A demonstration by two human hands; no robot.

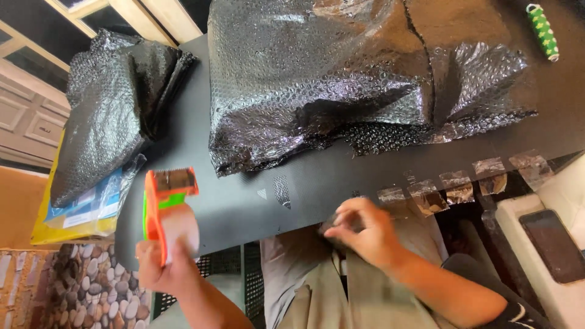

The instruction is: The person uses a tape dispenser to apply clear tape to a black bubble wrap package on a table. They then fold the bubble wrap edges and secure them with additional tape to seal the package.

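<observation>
My left hand [163,268] grips an orange tape dispenser [166,210] loaded with a roll of clear tape, held upright at the near edge of the black table [244,207]. My right hand [362,234] pinches a strip of clear tape at the table's near edge, its fingers closed on the strip. A large bundle wrapped in black bubble wrap [329,73] lies on the table beyond both hands. Several cut tape strips [454,186] hang stuck along the table edge to the right of my right hand.
A second black bubble-wrapped pile [109,103] rests on yellow and blue packages [79,213] at the left. A green and white patterned roll [542,31] lies at the far right. A dark phone [553,245] lies on a white surface, lower right. Pebble-patterned floor shows below.
</observation>
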